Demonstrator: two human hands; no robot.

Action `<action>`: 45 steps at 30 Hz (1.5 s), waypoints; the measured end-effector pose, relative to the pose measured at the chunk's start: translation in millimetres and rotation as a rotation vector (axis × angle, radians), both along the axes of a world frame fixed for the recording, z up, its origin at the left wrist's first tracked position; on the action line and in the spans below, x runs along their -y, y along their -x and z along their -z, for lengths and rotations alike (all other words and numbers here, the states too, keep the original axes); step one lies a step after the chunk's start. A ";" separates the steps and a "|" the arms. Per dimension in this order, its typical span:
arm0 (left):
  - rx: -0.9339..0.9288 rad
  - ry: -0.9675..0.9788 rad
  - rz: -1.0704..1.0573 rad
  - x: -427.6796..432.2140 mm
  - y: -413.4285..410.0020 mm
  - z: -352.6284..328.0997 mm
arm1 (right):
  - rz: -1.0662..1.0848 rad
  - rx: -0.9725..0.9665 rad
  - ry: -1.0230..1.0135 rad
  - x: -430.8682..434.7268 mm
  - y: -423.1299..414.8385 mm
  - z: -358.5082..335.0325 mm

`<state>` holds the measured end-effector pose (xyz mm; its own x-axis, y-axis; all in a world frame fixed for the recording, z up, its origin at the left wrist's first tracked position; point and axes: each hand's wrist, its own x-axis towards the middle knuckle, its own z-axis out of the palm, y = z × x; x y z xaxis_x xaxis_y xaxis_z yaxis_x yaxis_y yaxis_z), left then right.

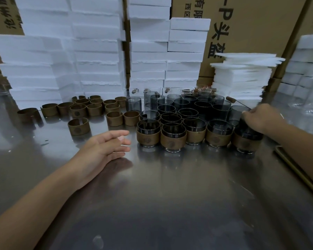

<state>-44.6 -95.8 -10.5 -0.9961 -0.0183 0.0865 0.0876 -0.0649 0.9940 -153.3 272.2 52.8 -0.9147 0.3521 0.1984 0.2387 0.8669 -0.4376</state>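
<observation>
Smoky glass cup (247,131) in a brown sleeve (246,143) stands at the right end of the near row of cups (173,137) on the steel table (152,195). The right hand (260,117) grips its rim. The left hand (105,147) hovers left of the row, fingers relaxed and holding nothing.

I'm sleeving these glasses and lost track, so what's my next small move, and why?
Probably reach your open left hand to the loose brown band just beyond it: your right hand is on a cup that already wears its band, and bare glasses stand behind.
</observation>
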 end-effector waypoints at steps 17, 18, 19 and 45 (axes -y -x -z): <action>-0.010 0.017 0.025 1.7 1.8 1.5 | -0.090 -0.402 -0.122 41.2 -14.0 -13.4; -0.012 0.018 0.024 2.0 1.8 1.6 | -0.121 -0.465 -0.119 47.6 -17.7 -16.7; -0.016 0.021 0.022 2.0 1.7 1.7 | -0.161 -0.512 -0.103 54.3 -21.0 -20.0; -0.124 -0.130 0.066 -8.6 -9.0 -11.5 | -0.983 -0.212 0.562 196.2 -103.7 58.6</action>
<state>-35.6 -87.2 1.0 -0.9773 0.0275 0.2099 0.2002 -0.2021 0.9587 -49.6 76.1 -5.7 -0.8099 -0.4071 0.4223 -0.5569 0.3075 -0.7716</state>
